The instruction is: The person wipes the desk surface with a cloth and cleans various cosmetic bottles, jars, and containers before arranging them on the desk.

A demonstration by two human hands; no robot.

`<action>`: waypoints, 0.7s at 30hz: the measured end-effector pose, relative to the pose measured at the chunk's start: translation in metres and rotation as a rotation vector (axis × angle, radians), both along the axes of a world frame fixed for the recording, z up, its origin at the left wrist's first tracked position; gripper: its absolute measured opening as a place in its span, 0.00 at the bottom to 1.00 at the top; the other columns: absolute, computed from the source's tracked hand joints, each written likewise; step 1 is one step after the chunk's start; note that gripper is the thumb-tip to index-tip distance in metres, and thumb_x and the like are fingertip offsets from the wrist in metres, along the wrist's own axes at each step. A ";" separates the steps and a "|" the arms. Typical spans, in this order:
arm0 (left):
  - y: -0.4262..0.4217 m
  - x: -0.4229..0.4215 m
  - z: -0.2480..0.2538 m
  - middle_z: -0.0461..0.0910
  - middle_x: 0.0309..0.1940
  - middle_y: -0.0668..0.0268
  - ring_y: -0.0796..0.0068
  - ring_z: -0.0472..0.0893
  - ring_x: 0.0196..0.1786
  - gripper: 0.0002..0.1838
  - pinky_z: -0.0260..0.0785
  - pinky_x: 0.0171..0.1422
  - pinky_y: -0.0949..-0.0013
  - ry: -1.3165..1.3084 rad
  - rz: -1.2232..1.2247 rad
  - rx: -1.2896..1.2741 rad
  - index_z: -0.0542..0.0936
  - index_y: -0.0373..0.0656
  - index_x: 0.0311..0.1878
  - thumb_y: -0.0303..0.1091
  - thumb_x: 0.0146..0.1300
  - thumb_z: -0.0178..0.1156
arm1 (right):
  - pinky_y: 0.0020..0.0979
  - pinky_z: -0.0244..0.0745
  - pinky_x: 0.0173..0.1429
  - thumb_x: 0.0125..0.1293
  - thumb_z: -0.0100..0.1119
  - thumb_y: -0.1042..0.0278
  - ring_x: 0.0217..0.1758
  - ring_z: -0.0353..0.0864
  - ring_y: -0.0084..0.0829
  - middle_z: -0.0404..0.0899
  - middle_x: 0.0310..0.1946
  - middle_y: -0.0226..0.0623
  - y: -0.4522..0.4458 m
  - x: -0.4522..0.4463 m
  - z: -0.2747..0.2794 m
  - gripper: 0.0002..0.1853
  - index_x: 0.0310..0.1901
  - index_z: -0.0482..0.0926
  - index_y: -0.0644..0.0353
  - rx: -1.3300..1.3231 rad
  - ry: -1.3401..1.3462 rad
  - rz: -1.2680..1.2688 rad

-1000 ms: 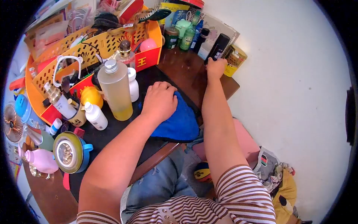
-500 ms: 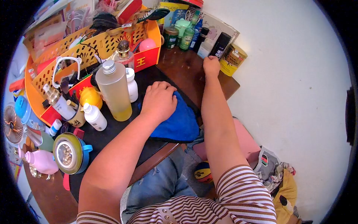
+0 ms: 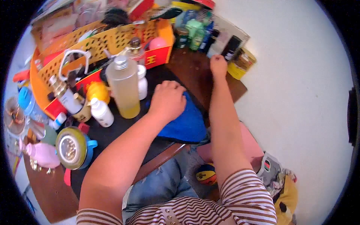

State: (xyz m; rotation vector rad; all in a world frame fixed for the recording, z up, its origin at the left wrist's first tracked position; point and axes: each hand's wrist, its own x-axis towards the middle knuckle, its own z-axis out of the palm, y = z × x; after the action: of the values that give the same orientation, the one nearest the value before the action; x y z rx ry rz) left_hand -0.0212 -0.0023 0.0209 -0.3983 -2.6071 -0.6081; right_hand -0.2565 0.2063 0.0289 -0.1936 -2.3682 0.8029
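Observation:
My left hand [image 3: 169,100] presses down on a blue cloth [image 3: 189,122] at the near edge of the black desk mat, its fingers curled together over the fabric. Right of it, my right hand [image 3: 218,64] reaches to the back corner of the desk, fingers closed. Just beyond its knuckles stand a black spray can [image 3: 231,47] and a yellow-labelled tin [image 3: 242,63]. Whatever those fingers may grip is hidden from me. Beside my left hand are a tall bottle of yellowish liquid [image 3: 123,88] and a white bottle [image 3: 141,83].
A yellow perforated basket [image 3: 108,43] full of small items lines the back. Several bottles [image 3: 197,35] stand against the wall. Nearer left are a small white bottle [image 3: 101,112], a green-rimmed round container [image 3: 70,148] and a pink bottle [image 3: 43,154]. A ball [image 3: 206,174] lies below.
The camera has turned slightly, shifting the desk and its objects to the right in view. My hands stay at nearly the same places, the left on the cloth and the right by the black can.

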 end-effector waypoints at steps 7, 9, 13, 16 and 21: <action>0.001 0.001 -0.001 0.81 0.53 0.60 0.57 0.75 0.61 0.16 0.67 0.65 0.55 0.015 0.016 0.003 0.85 0.44 0.51 0.38 0.63 0.61 | 0.26 0.80 0.49 0.75 0.56 0.69 0.42 0.84 0.22 0.86 0.42 0.34 -0.083 0.054 0.030 0.09 0.50 0.81 0.63 -0.275 0.028 0.953; 0.001 0.001 0.000 0.81 0.53 0.59 0.57 0.75 0.61 0.16 0.67 0.65 0.54 -0.003 0.013 -0.011 0.85 0.44 0.51 0.38 0.63 0.60 | 0.26 0.80 0.49 0.75 0.56 0.68 0.43 0.84 0.22 0.86 0.43 0.34 -0.109 0.077 0.033 0.10 0.50 0.81 0.64 -0.356 -0.024 1.179; 0.001 0.003 0.006 0.80 0.53 0.56 0.54 0.75 0.61 0.16 0.67 0.64 0.51 -0.046 0.033 -0.055 0.84 0.41 0.50 0.37 0.61 0.60 | 0.31 0.82 0.50 0.71 0.63 0.67 0.44 0.87 0.27 0.87 0.43 0.40 -0.142 0.107 0.034 0.14 0.52 0.81 0.67 -0.272 -0.050 1.275; 0.002 0.004 0.003 0.81 0.52 0.52 0.50 0.76 0.60 0.16 0.67 0.64 0.49 0.051 0.044 0.010 0.83 0.39 0.49 0.36 0.60 0.61 | 0.30 0.80 0.57 0.72 0.59 0.71 0.54 0.84 0.28 0.83 0.54 0.42 -0.155 0.126 0.039 0.18 0.61 0.77 0.65 -0.207 -0.102 1.362; 0.000 0.002 0.004 0.82 0.49 0.50 0.47 0.78 0.57 0.17 0.67 0.64 0.48 -0.016 0.012 -0.008 0.83 0.37 0.48 0.36 0.59 0.62 | 0.37 0.75 0.67 0.66 0.64 0.76 0.63 0.79 0.37 0.75 0.64 0.48 -0.161 0.127 0.033 0.35 0.73 0.63 0.63 -0.116 -0.146 1.343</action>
State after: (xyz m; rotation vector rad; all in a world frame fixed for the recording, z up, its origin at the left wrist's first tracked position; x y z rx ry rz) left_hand -0.0197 -0.0020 0.0251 -0.3811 -2.6260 -0.5995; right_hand -0.1294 0.0456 0.0616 1.4649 -2.3701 1.4983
